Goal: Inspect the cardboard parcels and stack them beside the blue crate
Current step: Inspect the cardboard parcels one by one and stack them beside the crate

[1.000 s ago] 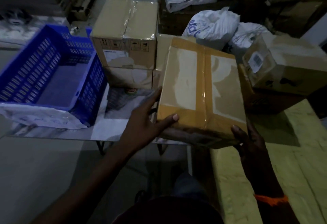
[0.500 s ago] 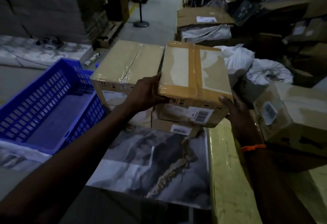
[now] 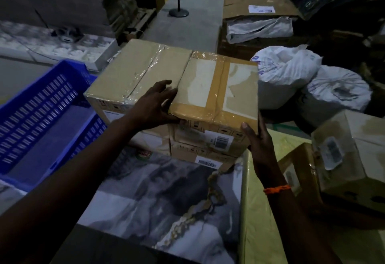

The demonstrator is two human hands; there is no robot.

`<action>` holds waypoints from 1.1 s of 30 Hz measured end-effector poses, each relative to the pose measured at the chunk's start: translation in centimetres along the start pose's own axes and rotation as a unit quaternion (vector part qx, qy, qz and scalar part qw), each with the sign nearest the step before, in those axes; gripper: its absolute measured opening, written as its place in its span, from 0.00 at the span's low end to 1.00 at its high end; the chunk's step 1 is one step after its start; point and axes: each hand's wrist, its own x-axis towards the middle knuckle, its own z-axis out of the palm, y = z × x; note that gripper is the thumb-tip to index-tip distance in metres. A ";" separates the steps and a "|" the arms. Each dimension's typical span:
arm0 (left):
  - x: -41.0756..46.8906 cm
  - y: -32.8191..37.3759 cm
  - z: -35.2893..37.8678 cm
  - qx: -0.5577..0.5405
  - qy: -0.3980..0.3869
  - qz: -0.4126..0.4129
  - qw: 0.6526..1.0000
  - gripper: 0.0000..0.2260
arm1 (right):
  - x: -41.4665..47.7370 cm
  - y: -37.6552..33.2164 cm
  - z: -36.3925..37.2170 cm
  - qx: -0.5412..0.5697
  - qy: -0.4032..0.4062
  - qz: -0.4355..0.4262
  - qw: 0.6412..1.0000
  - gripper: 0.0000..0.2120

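Parcel (image 3: 216, 88), brown-taped: on stack (image 3: 208, 147) beside blue crate (image 3: 41, 113), left hand (image 3: 154, 105) and right hand (image 3: 256, 138) fingers curled round its near corners. Stacking seemingly part-done; loose parcels (image 3: 350, 149) remain at right.

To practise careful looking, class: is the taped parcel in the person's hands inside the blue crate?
No, the left hand and right hand hold the taped parcel on a lower parcel right of the blue crate.

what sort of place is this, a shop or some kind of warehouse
Most likely a warehouse or parcel sorting area. Taped cardboard parcels with barcode labels are stacked on a table beside a blue crate, and white sacks and more boxes are piled along a concrete aisle.
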 end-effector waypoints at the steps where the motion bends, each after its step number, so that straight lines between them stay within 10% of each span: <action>1: 0.1 -0.1 -0.1 0.001 -0.006 -0.004 1.000 0.45 | 0.1 0.2 0.1 0.003 0.001 0.004 1.000 0.26; 8: -0.2 0.1 0.2 -0.004 -0.015 -0.007 1.000 0.43 | -0.2 -0.1 0.3 -0.017 0.013 -0.015 1.000 0.26; 13: -2.7 3.5 1.7 -0.011 0.124 0.119 0.985 0.24 | -3.0 0.3 -1.4 -0.165 0.023 -0.032 0.985 0.32; 23: -5.3 17.8 10.9 -0.181 0.050 0.327 0.926 0.10 | -12.4 1.4 -19.7 -0.404 0.304 -0.035 0.862 0.25; 28: -2.2 27.6 15.8 -0.242 -0.044 0.302 0.921 0.11 | -13.8 0.8 -30.2 -0.358 0.398 -0.014 0.844 0.20; 33: 3.0 37.3 21.1 -0.360 -0.088 0.093 0.924 0.15 | -11.3 2.6 -40.2 -0.270 0.446 0.025 0.853 0.30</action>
